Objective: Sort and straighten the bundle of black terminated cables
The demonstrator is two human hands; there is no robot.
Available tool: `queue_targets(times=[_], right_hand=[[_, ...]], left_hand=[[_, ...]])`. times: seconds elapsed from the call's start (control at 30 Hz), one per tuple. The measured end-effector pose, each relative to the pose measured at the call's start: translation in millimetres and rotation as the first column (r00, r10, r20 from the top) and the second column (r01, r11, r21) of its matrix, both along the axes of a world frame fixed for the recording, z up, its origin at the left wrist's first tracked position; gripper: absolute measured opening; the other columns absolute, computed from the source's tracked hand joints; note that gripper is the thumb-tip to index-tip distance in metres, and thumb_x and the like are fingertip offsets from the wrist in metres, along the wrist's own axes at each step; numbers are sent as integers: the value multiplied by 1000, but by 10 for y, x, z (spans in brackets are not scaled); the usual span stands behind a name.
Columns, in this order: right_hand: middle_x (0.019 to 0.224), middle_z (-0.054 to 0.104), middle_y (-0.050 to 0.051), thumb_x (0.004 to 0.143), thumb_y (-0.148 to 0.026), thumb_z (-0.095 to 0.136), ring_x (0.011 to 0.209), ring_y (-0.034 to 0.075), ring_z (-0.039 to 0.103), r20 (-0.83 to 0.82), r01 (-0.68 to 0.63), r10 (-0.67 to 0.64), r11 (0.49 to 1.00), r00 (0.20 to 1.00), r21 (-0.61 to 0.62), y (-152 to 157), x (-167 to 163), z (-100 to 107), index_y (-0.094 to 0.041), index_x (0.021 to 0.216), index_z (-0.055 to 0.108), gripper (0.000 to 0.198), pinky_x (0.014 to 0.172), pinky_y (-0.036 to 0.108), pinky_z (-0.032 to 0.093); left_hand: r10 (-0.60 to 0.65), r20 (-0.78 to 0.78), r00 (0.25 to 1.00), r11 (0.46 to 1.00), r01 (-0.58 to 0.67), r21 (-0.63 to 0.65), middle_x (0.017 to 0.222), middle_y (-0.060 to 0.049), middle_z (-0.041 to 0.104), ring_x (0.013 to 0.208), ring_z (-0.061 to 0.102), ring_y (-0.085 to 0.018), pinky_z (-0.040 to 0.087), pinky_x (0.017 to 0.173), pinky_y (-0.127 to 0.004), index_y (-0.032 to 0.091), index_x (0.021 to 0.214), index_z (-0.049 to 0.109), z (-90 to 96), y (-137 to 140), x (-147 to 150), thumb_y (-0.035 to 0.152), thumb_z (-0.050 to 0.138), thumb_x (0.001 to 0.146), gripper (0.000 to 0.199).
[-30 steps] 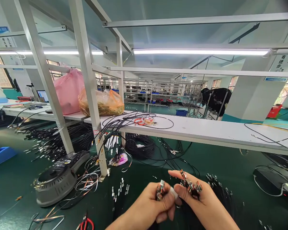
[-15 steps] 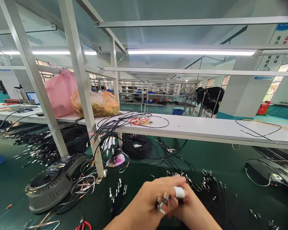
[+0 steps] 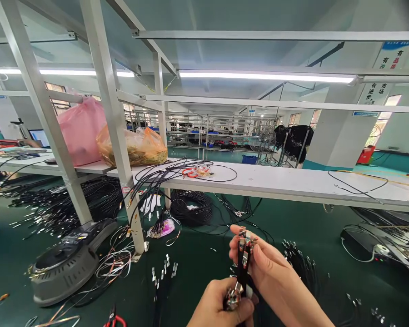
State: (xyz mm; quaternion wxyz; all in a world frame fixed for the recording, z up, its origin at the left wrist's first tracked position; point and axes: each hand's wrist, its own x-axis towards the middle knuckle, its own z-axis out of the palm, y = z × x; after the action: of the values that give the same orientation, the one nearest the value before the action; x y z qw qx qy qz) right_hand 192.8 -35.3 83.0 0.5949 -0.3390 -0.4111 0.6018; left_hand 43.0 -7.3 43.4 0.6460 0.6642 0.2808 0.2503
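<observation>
At the lower middle, my left hand [image 3: 215,303] is closed around black cables [image 3: 240,268] that carry small metal connectors with coloured bits on their ends. Higher and to the right, my right hand [image 3: 274,269] grips more of these cable ends between its thumb and fingers. The connectors point up in the right hand and bunch together by the left thumb. Something white, like a finger wrap, shows between the hands. Left of them lies a small group of black cables [image 3: 164,277] with metal tips. Another cable bundle [image 3: 300,263] rests beyond my right forearm.
A grey round machine [image 3: 66,268] stands at left beside tangled thin wires [image 3: 114,263]. Red-handled pliers [image 3: 114,319] lie at the front edge. A white shelf [image 3: 276,179] on metal posts [image 3: 131,218] spans the green bench, with coiled black cable [image 3: 191,209] beneath.
My hands were clasped together around the connector ends. They have drawn apart, the right one upward, and the cables between them now show. The whole view has shifted slightly.
</observation>
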Motion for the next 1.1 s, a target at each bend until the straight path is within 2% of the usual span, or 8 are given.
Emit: queue_targets(times=[0.07, 0.13, 0.23, 0.3, 0.73, 0.87, 0.97, 1.1], right_hand=[[121, 60, 4, 80, -56, 69, 112, 20, 54, 299, 229, -235, 972, 925, 55, -43, 52, -55, -29, 126, 55, 55, 95, 32, 41], [101, 64, 2, 78, -58, 68, 94, 20, 58, 576, 411, -438, 892, 690, 187, -111, 57, -92, -28, 107, 60, 42, 84, 32, 45], [69, 58, -2, 79, -53, 66, 62, 17, 49, 741, 434, -531, 829, 411, 353, -208, -46, -97, -27, 75, 60, 27, 62, 32, 40], [67, 60, -2, 79, -52, 64, 57, 17, 47, 788, 413, -487, 850, 377, 328, -234, -131, -88, -28, 72, 61, 25, 58, 32, 37], [75, 59, -2, 74, -53, 70, 67, 17, 50, 657, 475, -515, 840, 550, 261, -149, -51, 53, -27, 77, 59, 28, 65, 32, 41], [128, 56, 6, 47, -61, 89, 117, 26, 53, 386, 211, -266, 961, 883, 180, 27, -48, 2, -29, 130, 43, 100, 97, 36, 42], [101, 69, 7, 55, -57, 87, 81, 20, 67, 280, -159, 158, 987, 947, -17, 91, -83, -66, -23, 145, 26, 114, 64, 27, 49], [59, 60, -4, 74, -50, 78, 39, 3, 28, 346, -92, 126, 989, 930, -114, 76, 109, -156, -15, 133, 47, 75, 38, 20, 12]], left_hand=[[47, 15, 999, 998, -48, 47, 59, -3, 58, 46, 37, -9, 26, 45, -22, 13, 80, 60, -17, 14, -37, 53, 61, 78, 40], [91, -6, 996, 995, -91, 38, 61, -4, 60, 43, 32, -7, 23, 44, -22, 11, 85, 63, -19, 17, -66, 56, 62, 79, 46], [123, 2, 992, 992, -123, 1, 62, -4, 60, 48, 38, -8, 29, 50, -23, 12, 73, 63, -20, 0, -52, 40, 67, 77, 29], [125, -11, 992, 992, -125, 10, 62, -3, 58, 56, 45, -11, 31, 56, -24, 13, 65, 59, -34, -13, -15, 27, 65, 73, 17], [56, -75, 996, 998, -55, 13, 52, 4, 52, 45, 43, -8, 29, 44, -20, 15, 69, 61, 118, -14, 8, 23, 57, 72, 10], [70, 27, 997, 997, -69, -44, 47, 7, 42, 33, 32, -4, 19, 35, -21, 14, 67, 60, 273, 43, 40, 41, 62, 79, 29], [84, 67, 994, 995, -80, -63, 52, 6, 49, 36, 35, -5, 25, 38, -21, 15, 75, 62, 440, 130, -1, 47, 67, 79, 33], [176, 108, 978, 984, -179, 15, 36, 8, 38, 38, 29, -6, 22, 48, -23, 14, 77, 64, 691, 292, -229, 48, 59, 90, 37]])
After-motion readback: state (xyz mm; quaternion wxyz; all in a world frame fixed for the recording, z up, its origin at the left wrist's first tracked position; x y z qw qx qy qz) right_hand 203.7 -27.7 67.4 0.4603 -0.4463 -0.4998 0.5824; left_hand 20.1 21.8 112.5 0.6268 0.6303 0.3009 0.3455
